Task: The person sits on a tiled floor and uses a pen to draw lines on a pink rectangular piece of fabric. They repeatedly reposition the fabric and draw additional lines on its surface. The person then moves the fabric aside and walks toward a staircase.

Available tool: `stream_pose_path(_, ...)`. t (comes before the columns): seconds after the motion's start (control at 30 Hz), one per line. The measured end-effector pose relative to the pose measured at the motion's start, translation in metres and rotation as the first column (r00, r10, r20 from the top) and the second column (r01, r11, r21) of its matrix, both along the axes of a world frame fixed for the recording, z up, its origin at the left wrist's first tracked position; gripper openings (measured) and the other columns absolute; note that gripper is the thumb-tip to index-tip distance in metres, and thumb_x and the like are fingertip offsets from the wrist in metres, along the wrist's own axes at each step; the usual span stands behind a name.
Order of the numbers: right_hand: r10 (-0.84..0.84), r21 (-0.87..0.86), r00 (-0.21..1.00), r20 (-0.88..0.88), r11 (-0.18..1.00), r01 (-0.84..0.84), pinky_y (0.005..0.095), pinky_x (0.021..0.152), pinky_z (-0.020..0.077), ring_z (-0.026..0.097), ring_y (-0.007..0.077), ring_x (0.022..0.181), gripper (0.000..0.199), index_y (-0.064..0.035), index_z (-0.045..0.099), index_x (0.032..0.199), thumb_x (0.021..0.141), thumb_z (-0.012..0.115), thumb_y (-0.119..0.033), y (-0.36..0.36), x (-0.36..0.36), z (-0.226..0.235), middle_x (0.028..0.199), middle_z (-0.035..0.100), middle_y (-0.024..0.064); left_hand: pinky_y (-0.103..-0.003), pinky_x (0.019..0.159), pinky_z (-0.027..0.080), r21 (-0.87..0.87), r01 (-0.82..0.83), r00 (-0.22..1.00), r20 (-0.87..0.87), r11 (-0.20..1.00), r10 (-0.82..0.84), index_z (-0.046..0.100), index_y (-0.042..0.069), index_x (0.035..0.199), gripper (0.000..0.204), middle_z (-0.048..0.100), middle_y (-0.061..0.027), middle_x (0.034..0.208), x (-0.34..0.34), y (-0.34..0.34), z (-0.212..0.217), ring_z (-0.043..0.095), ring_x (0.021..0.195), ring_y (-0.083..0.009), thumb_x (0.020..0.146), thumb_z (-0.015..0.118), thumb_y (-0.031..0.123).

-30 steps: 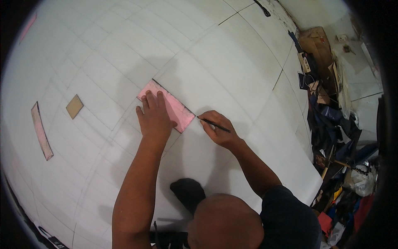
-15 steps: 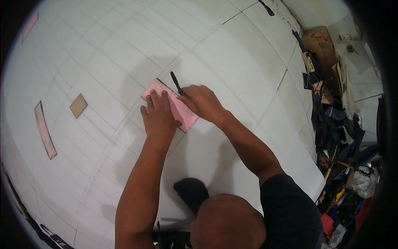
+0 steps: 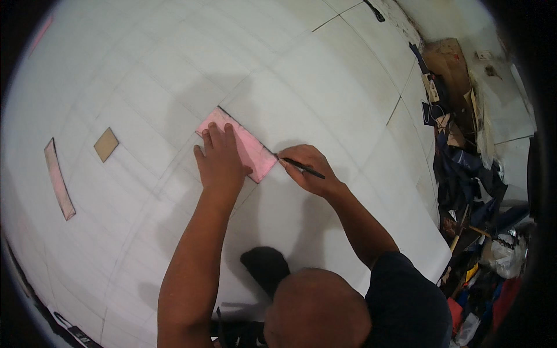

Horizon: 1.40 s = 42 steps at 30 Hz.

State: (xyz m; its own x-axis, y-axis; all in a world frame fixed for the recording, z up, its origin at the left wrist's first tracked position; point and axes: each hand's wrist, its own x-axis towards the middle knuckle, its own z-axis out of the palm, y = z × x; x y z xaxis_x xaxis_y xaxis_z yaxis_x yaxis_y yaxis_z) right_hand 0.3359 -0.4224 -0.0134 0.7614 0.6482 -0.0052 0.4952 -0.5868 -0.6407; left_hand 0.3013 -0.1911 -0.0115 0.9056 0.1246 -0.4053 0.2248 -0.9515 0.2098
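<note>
A pink rectangular template (image 3: 250, 148) lies flat and slanted on a large white sheet (image 3: 325, 93) ruled with pencil-like lines. My left hand (image 3: 220, 153) presses on it with the fingers spread, covering its left middle part. My right hand (image 3: 310, 168) is closed around a black pen (image 3: 304, 168). The pen's tip meets the template's right corner, at the end of its upper right edge. That edge looks dark along its length. Away to the left rest a small tan diamond-shaped piece (image 3: 106, 145) and a long curved pink strip (image 3: 60, 180).
Another pink piece (image 3: 42, 35) shows at the far left rim. At the right, a cardboard box (image 3: 449, 69) stands by the wall above a heap of dark cloth and scraps (image 3: 464, 174). A clear plastic bag (image 3: 506, 255) lies lower in that heap. My knee (image 3: 322, 310) is near the bottom.
My right hand has moved right and nearer along the template's upper right edge, to its right corner. The pen now leans the other way. My left hand stays on the template.
</note>
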Motion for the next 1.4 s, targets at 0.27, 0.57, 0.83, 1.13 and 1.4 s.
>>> stream_pose_path(0.27, -0.242, 0.164, 0.94, -0.242, 0.944, 0.285, 0.0415, 0.078, 0.0543, 0.07, 0.0323, 0.091, 0.014, 0.0002, 0.068, 0.103, 0.096, 0.068, -0.011, 0.012, -0.05, -0.007, 0.099, 0.072, 0.0177, -0.057, 0.113, 0.039, 0.025, 0.024, 1.0, 0.009, 0.999, -0.024, 0.028, 0.011, 0.159, 0.111, 0.027, -0.0239, 0.163, -0.001, 0.0, 0.0, 0.032, 0.151, -0.0391, 0.072, 0.09, 0.041)
stream_pose_path(0.57, -0.205, 0.188, 0.917, -0.343, 0.941, 0.281, 0.04, 0.071, 0.0533, 0.07, 0.0334, 0.078, 0.014, 0.0031, 0.07, 0.099, 0.094, 0.069, -0.01, 0.031, -0.058, -0.008, 0.089, 0.073, 0.0195, -0.051, 0.108, 0.045, 0.001, 0.016, 0.998, 0.064, 1.0, -0.016, 0.03, 0.009, 0.158, 0.111, 0.032, -0.0248, 0.159, -0.002, 0.002, -0.002, 0.036, 0.147, -0.0393, 0.07, 0.091, 0.038)
stream_pose_path(0.83, -0.201, 0.084, 0.966, -0.161, 0.973, 0.216, 0.0427, 0.072, 0.0548, 0.072, 0.035, 0.082, 0.02, 0.0024, 0.07, 0.098, 0.097, 0.068, -0.018, 0.029, -0.057, -0.009, 0.091, 0.072, 0.0206, -0.052, 0.107, 0.046, -0.013, 0.024, 0.998, 0.051, 1.0, -0.023, 0.03, 0.008, 0.158, 0.111, 0.03, -0.0259, 0.16, -0.002, 0.002, 0.0, 0.037, 0.147, -0.0401, 0.07, 0.092, 0.038)
stream_pose_path(1.13, -0.502, -0.086, 0.814, -0.293, 0.862, 0.5, 0.0385, 0.074, 0.0564, 0.072, 0.0294, 0.083, 0.028, -0.0002, 0.068, 0.108, 0.104, 0.06, -0.026, 0.016, -0.035, -0.007, 0.092, 0.072, 0.0172, -0.051, 0.107, 0.047, -0.004, 0.027, 0.996, 0.08, 1.0, -0.027, 0.031, 0.006, 0.157, 0.112, 0.031, -0.0264, 0.159, -0.003, 0.002, -0.001, 0.038, 0.146, -0.0401, 0.069, 0.093, 0.039)
stream_pose_path(1.4, -0.306, 0.048, 0.949, 0.082, 0.952, 0.302, 0.0406, 0.074, 0.0546, 0.069, 0.0334, 0.087, 0.022, -0.0035, 0.067, 0.113, 0.094, 0.07, -0.014, 0.018, -0.052, -0.006, 0.105, 0.069, 0.0155, -0.052, 0.107, 0.047, -0.016, 0.023, 0.997, 0.074, 1.0, -0.022, 0.031, 0.007, 0.157, 0.111, 0.031, -0.0263, 0.16, -0.003, 0.003, -0.002, 0.038, 0.146, -0.0398, 0.07, 0.092, 0.039)
